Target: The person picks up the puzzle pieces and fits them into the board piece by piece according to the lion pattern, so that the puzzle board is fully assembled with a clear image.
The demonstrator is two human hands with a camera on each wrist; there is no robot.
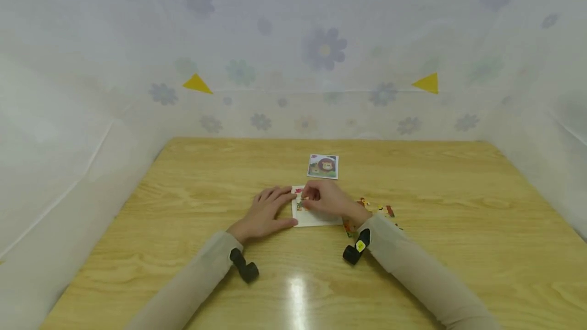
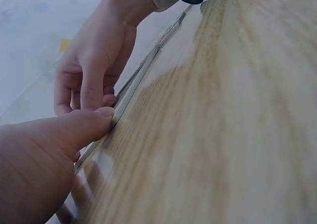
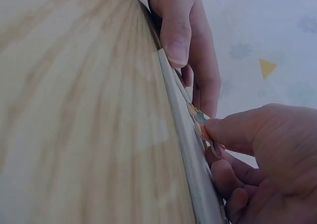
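In the head view I cannot see much of the puzzle board (image 1: 316, 218), because both hands cover its upper part; only the white lower area is free. The puzzle piece (image 1: 300, 202) is very small there, just a spot of colour under the fingers, and I cannot read its picture. The loose pieces (image 1: 382, 211) beside the right wrist are partly hidden by the sleeve, and I cannot count them.

The right wrist view shows the puzzle piece (image 3: 198, 120) much closer, held above the edge of the board (image 3: 190, 154), and I see orange and green on it. The left wrist view shows only the thin edge of the board (image 2: 136, 87) on the counter (image 2: 223, 120); the piece is not visible there.

The left hand (image 1: 266, 213) lies flat with the fingers spread, the thumb pressing against the left edge of the board. The right hand (image 1: 327, 198) pinches the puzzle piece between thumb and forefinger, and the other fingers are curled under. The piece is over the upper left part of the board, near the left fingertips.

Only the head view shows the lion card (image 1: 323, 166), which lies on the counter behind the board, apart from it.
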